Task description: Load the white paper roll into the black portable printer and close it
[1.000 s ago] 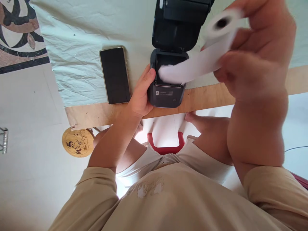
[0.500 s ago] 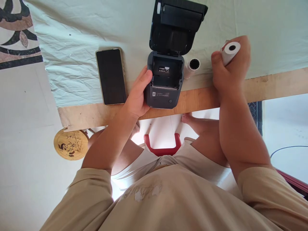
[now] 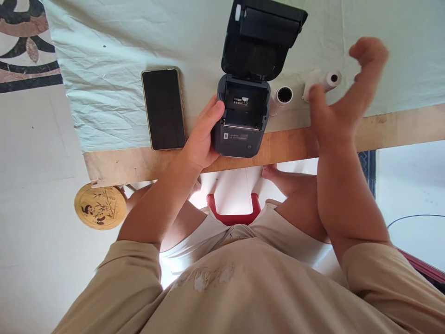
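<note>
A small black printer [image 3: 243,116] stands at the table's near edge with its lid [image 3: 262,39] flipped up and its paper bay bare. My left hand [image 3: 201,137] grips the printer's left side. My right hand [image 3: 342,104] hovers open above the table edge, fingers spread, holding nothing. Just beyond it a white paper roll [image 3: 323,83] lies on the cloth. A second white roll [image 3: 282,97] lies right beside the printer.
A black phone [image 3: 162,109] lies face up left of the printer on the pale green cloth [image 3: 111,69]. The bare wooden table edge [image 3: 139,162] runs along the front. A round bamboo-print stool [image 3: 100,206] and a red seat [image 3: 231,211] are below.
My right hand brought the paper roll down from in front of the printer, set it on the cloth at the right and let go. My left hand stayed on the printer.
</note>
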Tool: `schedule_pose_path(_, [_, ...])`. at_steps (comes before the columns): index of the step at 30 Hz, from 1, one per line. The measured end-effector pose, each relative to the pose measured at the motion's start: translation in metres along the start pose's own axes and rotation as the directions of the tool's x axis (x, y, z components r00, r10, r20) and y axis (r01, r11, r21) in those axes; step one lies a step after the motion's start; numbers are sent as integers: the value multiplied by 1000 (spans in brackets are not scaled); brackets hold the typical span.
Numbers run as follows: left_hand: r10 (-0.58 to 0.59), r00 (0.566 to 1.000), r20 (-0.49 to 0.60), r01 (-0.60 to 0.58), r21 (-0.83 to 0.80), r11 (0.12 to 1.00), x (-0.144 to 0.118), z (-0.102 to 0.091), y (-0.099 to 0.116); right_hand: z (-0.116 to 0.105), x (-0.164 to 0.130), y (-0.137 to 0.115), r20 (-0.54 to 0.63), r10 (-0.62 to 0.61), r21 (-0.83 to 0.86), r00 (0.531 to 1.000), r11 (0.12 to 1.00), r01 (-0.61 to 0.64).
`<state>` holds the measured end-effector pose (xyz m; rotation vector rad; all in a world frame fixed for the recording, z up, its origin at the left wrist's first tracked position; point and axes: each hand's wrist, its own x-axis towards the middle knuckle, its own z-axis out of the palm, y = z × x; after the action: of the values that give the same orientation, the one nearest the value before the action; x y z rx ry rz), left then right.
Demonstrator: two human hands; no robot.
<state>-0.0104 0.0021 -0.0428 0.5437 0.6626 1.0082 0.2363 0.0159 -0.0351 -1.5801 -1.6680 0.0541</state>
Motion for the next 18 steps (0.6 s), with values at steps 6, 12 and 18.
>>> schedule_pose_path(6, [12,1000,2,-12,1,1000,-1,1,0,15,-17,-40,168,-135,88,976,989,121])
schedule_pose_path(12, [-18,999,-36,19,5,1000,-1,3,1,33,-17,-36,365,17,63,931,997,-43])
schedule_pose_path(18, [-7,1000,-18,7,12,1000,0,0,1,28,-7,-42,368,272,615,889,646,-452])
